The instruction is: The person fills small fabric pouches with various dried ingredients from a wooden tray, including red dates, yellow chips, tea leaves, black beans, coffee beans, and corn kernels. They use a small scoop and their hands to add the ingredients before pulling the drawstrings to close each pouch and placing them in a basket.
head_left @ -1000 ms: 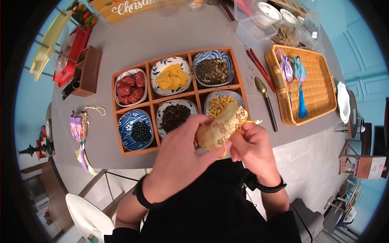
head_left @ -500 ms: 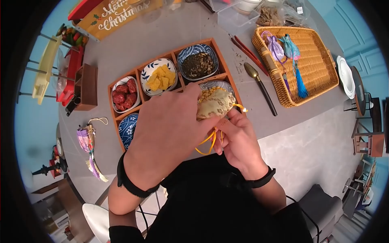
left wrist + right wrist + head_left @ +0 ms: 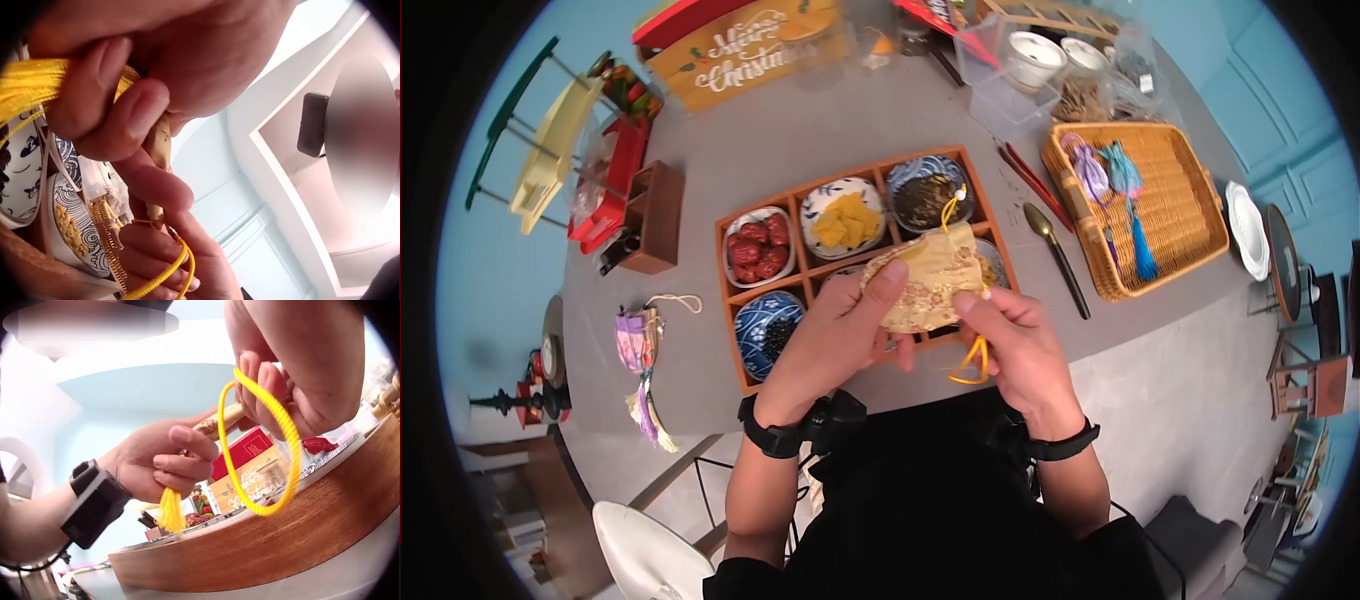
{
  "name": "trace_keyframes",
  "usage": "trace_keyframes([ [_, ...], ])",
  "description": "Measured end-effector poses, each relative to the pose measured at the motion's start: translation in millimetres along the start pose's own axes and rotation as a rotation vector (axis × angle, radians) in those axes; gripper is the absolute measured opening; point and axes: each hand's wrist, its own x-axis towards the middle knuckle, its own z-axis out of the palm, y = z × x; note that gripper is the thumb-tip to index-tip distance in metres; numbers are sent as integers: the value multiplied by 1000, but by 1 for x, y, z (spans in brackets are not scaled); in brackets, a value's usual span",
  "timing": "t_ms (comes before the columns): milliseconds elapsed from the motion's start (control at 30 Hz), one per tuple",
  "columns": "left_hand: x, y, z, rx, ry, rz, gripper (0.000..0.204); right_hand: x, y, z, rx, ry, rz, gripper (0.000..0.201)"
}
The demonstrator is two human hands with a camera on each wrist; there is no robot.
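Observation:
Between my two hands is a gold brocade drawstring pouch with a small flower pattern, held above the wooden compartment box. My left hand grips its left side, thumb on top. Yellow tassel threads come out between the curled left fingers in the left wrist view. At the pouch's right edge my right hand pinches the fabric between thumb and fingers. A loop of yellow cord hangs from that hand. Another bit of yellow cord with a white bead sticks up from the far edge.
The divided box holds small dishes of red dates, yellow pieces, dark dried leaves and black beans. Rightward lie a spoon and a wicker tray with sachets. Another purple sachet lies left.
The pouch has turned from a bunched, slanted position to lie flatter, its patterned face up. My left hand has drawn back and left, uncovering more of it. The head view has shifted.

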Motion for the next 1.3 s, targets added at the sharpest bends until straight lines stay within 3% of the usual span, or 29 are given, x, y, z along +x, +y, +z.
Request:
trace_keyframes([
  [100,-5,-12,-3,52,75,36,50,-7,-1,9,-204,118,-148,17],
  [133,-6,-13,5,-162,119,244,44,-3,3,10,-222,105,-275,17],
  [167,-14,-5,-3,-65,164,202,40,-6,-3,9,-349,99,-260,16],
  [200,-16,-11,-12,-56,142,301,34,-5,-6,24,-267,95,-324,14],
  [267,-14,-24,-26,22,253,494,28,-6,-22,33,-337,2,-211,12],
  [367,-49,-14,-47,-172,382,386,27,-4,-31,56,-434,-131,-257,23],
  [500,-103,-33,-92,-164,699,270,27,-2,-35,48,-476,-215,-329,31],
  [633,-155,-69,-145,-270,986,314,26,0,-39,-7,-538,-169,-338,31],
  [700,-170,-91,-177,-284,1031,339,30,-4,-41,-33,-542,-43,-357,31],
  [767,-176,-114,-204,-232,1174,169,37,-5,-39,-55,-525,16,-379,32],
  [800,-172,-137,-213,-240,1177,167,37,-7,-38,-64,-507,79,-404,32],
  [867,-163,-173,-227,571,1517,163,45,-11,-33,-80,-515,138,-406,33],
  [967,-172,-162,-209,596,1362,88,47,-16,-20,-99,-548,241,-422,31],
  [1067,-166,-179,-209,604,1208,143,42,-19,-4,-120,-530,306,-418,29],
  [1100,-166,-188,-215,598,1189,160,42,-18,2,-126,-523,300,-433,29],
  [1167,-162,-207,-230,866,1199,208,40,-22,7,-123,-567,362,-417,33],
  [1233,-163,-194,-230,759,1118,97,41,-27,6,-119,-583,374,-403,33],
  [1300,-162,-206,-245,822,1107,115,42,-31,1,-114,-632,378,-404,30],
])
